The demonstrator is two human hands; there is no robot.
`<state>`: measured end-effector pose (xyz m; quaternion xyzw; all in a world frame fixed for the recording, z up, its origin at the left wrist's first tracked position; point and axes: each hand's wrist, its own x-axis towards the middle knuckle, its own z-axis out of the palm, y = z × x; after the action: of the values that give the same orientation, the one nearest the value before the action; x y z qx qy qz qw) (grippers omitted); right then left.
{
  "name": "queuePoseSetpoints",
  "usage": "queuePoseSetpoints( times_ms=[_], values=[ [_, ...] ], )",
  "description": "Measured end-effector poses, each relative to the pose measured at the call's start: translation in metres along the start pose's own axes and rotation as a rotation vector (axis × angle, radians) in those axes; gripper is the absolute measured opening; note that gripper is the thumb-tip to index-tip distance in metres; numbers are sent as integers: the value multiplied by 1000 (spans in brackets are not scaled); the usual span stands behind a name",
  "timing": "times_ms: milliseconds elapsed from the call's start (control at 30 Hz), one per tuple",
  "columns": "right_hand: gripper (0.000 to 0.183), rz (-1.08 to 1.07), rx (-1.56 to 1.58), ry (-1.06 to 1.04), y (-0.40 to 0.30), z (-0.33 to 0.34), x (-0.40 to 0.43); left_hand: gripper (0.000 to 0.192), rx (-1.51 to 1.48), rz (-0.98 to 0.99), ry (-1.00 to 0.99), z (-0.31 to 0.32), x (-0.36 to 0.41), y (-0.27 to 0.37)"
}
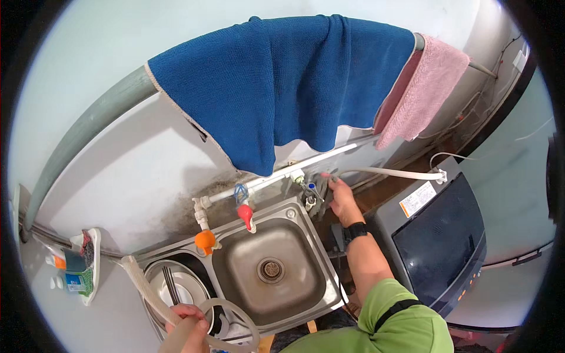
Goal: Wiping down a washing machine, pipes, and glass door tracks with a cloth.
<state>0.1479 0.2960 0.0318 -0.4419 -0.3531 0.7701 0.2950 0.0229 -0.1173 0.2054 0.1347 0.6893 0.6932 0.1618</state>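
Note:
My left hand, at the bottom left, is closed around a thick pale hose, part of which loops over the sink's near edge. My right hand reaches to the wall right of the steel sink, beside a tap with a blue-marked lever. Its fingertips are by the end of a white hose that runs to the washing machine; whether they grip it is unclear. An orange tap and a red tap hang from a white pipe above the sink.
Bowls with chopsticks fill the smaller left basin. Above hang a blue towel and a pink towel on a rail. At left, a wall shelf holds bottles. A dark cable crosses the sink's right edge.

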Motion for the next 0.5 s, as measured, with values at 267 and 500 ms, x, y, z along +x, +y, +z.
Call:
queuePoseSetpoints(
  times_ms=[267, 500],
  values=[
    [26, 187, -353, -340, -40, 46, -8, 37, -57, 12, -50, 7, -1, 4],
    [30, 311, -77, -532, -27, 26, 16, 37, -39, 5, -70, -1, 0, -5]
  ],
)
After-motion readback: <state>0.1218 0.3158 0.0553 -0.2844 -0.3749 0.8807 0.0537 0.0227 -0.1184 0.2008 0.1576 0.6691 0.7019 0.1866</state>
